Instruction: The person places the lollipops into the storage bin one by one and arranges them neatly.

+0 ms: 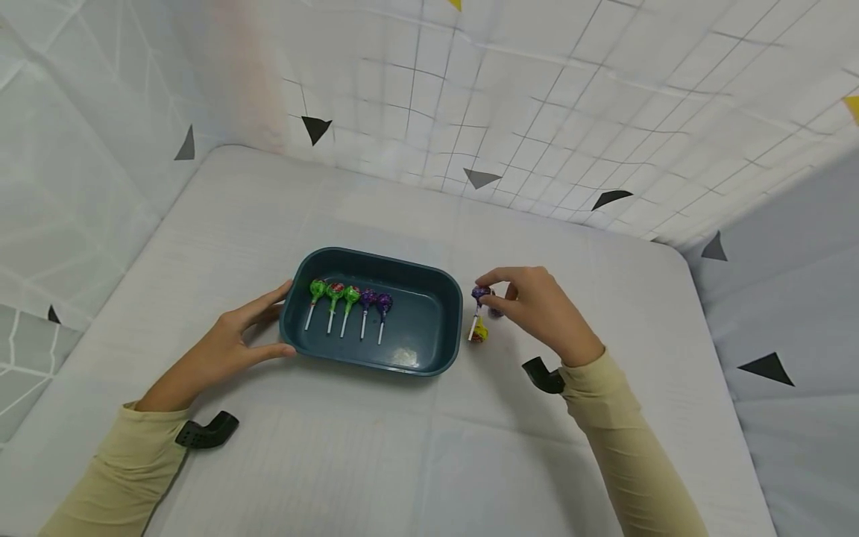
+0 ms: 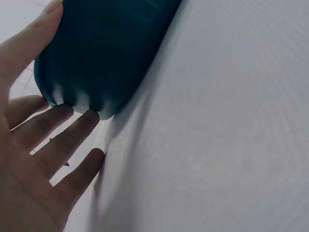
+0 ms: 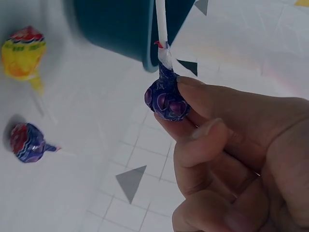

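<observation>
My right hand (image 1: 540, 307) pinches a purple-wrapped lollipop (image 3: 167, 99) by its head between thumb and fingertips, just right of the dark teal tray (image 1: 429, 367). The lollipop's white stick points down in the head view. On the table under this hand lie a yellow lollipop (image 3: 23, 54) and another purple lollipop (image 3: 29, 142), the latter partly hidden in the head view. Inside the tray, green lollipops (image 1: 352, 293) and purple lollipops (image 1: 384, 301) form a row, sticks towards me. Fairly straight and spread, the fingers of my left hand (image 1: 231, 339) touch the tray's left end.
A white cloth covers the table (image 1: 322, 455). Behind it rises a white sheet (image 1: 523, 89) with grid lines and dark triangles. Both sleeves carry a black curved piece (image 1: 208, 430) at the wrist.
</observation>
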The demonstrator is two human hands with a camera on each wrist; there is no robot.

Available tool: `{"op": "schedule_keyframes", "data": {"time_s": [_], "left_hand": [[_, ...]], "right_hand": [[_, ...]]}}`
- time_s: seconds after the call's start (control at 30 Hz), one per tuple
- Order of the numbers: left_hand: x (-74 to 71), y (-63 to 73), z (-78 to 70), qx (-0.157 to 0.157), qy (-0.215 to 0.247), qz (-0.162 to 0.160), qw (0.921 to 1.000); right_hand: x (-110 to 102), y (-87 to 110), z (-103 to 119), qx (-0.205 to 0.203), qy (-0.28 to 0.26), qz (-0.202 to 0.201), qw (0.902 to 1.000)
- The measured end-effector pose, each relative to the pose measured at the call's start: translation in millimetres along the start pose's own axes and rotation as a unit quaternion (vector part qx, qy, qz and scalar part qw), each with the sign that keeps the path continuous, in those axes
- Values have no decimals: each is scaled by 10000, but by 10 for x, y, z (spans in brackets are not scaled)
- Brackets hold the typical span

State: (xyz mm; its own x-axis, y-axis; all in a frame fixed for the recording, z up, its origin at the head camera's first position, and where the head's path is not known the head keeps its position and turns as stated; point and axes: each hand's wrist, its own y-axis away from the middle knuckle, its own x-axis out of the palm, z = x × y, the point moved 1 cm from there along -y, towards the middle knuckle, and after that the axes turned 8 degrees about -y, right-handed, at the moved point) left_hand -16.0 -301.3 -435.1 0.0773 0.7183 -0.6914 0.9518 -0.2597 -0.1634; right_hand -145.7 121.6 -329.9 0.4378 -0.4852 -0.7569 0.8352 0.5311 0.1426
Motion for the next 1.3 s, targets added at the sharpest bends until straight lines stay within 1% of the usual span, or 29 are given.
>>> {"op": "schedule_keyframes", "data": {"time_s": [0.3,0.5,0.63,0.8,1.0,1.1,1.3], "left_hand": [[14,-7,24,114,74,-55,9999],[10,-2,28,37,-14,6,10000],[10,1,29,11,-10,18,10000],[12,-3,21,102,107,-3,9999],[9,-5,12,90,164,-5,9998],[8,-2,9,85,162,-12,9998],[16,-4,21,145,198,-50,9997]], "right_hand": [[60,-99,139,-126,142,39,9998],[121,-167,202,-261,225,57,9994],[168,-206,232,-261,281,142,9992],[218,-252,283,-258,378,254,9986],[278,-316,339,-399,418,366,9977],[315,-353,362,-404,472,458,9970],[385,-427,418,-531,607,626,9948]]}}
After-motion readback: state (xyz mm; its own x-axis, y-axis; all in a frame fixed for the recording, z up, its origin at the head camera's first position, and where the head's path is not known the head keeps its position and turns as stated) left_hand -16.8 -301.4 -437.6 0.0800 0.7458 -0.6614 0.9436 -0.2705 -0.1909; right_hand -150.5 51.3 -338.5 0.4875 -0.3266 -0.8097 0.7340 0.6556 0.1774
